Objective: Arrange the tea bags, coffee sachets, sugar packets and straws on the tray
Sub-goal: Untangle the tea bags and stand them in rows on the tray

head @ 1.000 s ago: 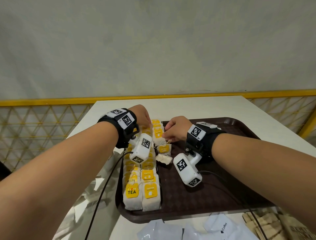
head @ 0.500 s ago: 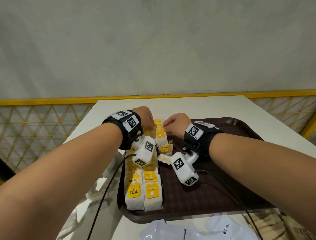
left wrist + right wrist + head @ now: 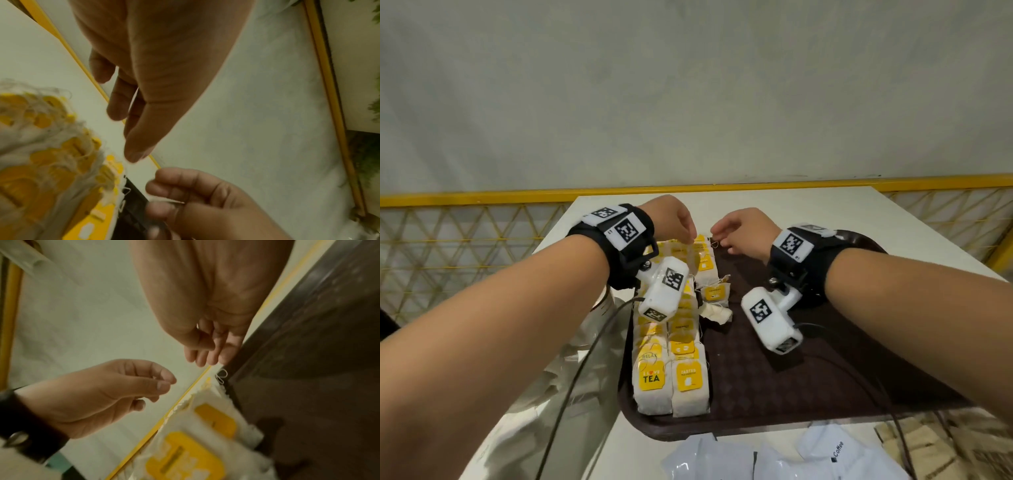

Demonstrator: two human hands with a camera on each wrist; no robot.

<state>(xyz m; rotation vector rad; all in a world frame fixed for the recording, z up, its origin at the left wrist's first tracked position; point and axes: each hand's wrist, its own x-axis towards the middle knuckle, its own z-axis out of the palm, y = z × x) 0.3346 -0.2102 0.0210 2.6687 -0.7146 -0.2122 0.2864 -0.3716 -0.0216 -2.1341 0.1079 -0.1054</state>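
Two rows of tea bags (image 3: 671, 359) with yellow tags lie along the left side of the dark brown tray (image 3: 808, 377). Both hands hover just above the far end of these rows. My left hand (image 3: 686, 228) pinches a thin tea bag string between thumb and forefinger (image 3: 133, 154); the string hangs down toward the bags. My right hand (image 3: 717, 236) has its fingers curled downward beside it, and a pale thread shows between its thumb and forefinger (image 3: 164, 201). Two loose tea bags (image 3: 715, 301) lie askew right of the rows.
White coffee sachets (image 3: 825, 455) and brown sugar packets (image 3: 928, 445) lie on the white table (image 3: 791, 205) in front of the tray. Clear plastic wrappers (image 3: 571, 359) sit left of it. A yellow railing (image 3: 465, 198) runs behind the table.
Both hands have lifted off the tea bags and moved toward the far end of the rows. The right hand no longer touches the bags.
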